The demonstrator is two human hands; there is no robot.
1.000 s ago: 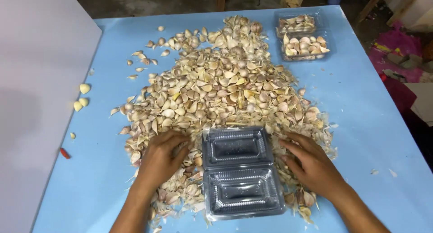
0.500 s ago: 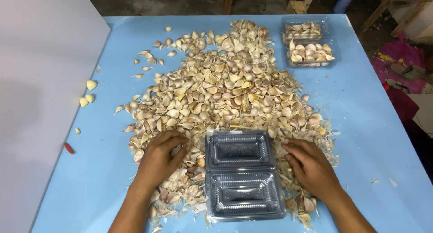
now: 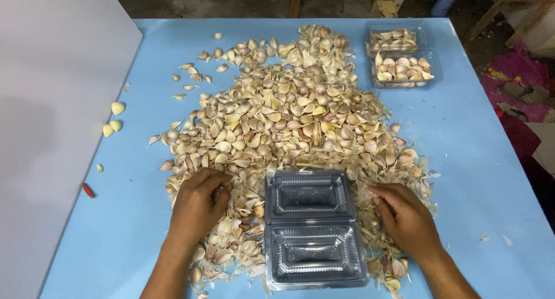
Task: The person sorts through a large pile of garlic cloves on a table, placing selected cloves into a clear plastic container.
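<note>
A big heap of garlic cloves [image 3: 289, 120] with papery skins covers the middle of a blue table [image 3: 474, 160]. An open, empty clear plastic clamshell box [image 3: 312, 226] lies at the heap's near edge, both halves facing up. My left hand [image 3: 199, 203] rests palm down on the cloves just left of the box, fingers curled into them. On the box's right, my right hand [image 3: 404, 218] lies on the cloves, fingers bent. Whether either hand has cloves in its grasp is hidden.
A second clear clamshell box [image 3: 402, 56], filled with garlic cloves, stands at the far right of the table. A few peeled cloves [image 3: 113, 122] and a small red bit [image 3: 88, 189] lie on the grey surface [image 3: 52, 131] at the left. Wooden furniture legs stand beyond the table.
Both hands stay beside the box; the left hand's fingers have curled slightly into the cloves. The camera view has shifted a little.
</note>
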